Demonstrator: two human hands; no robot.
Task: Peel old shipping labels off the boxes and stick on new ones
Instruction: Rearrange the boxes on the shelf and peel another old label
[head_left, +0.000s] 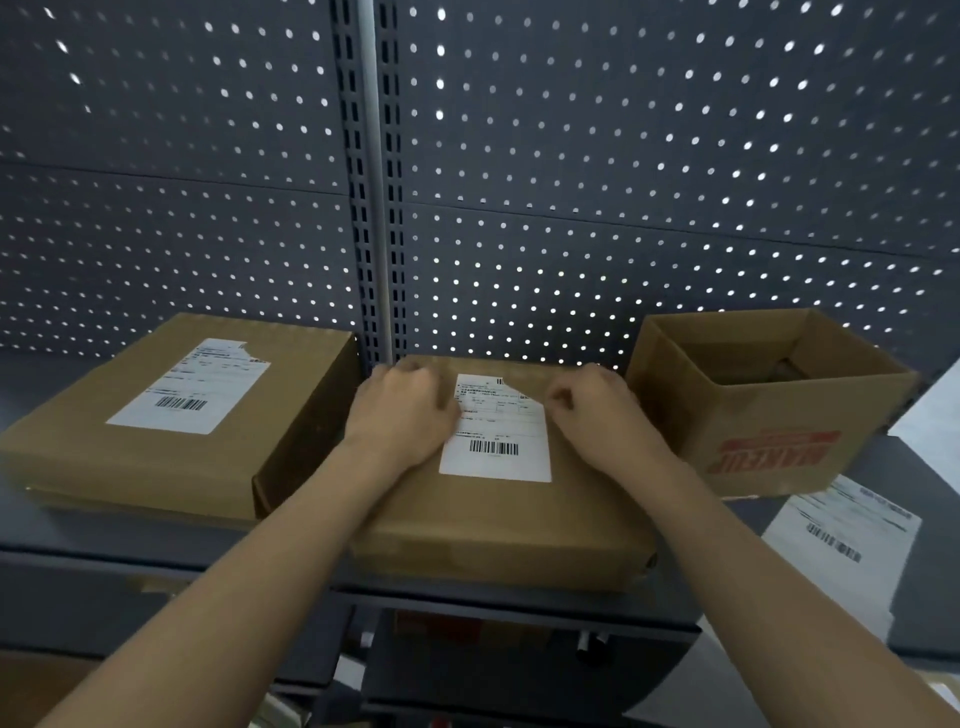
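A flat brown box lies on the shelf in front of me with a white shipping label on its lid; the label's far right corner is torn away. My left hand rests on the lid at the label's left edge, fingers curled down. My right hand sits at the label's upper right edge, fingertips curled against the torn edge; whether they pinch it I cannot tell. A second flat box to the left carries its own label, also torn at the far right corner.
An open cardboard box with red print stands at the right. Loose white label sheets lie on the shelf in front of it. A grey pegboard wall rises behind. The shelf's front edge runs below the boxes.
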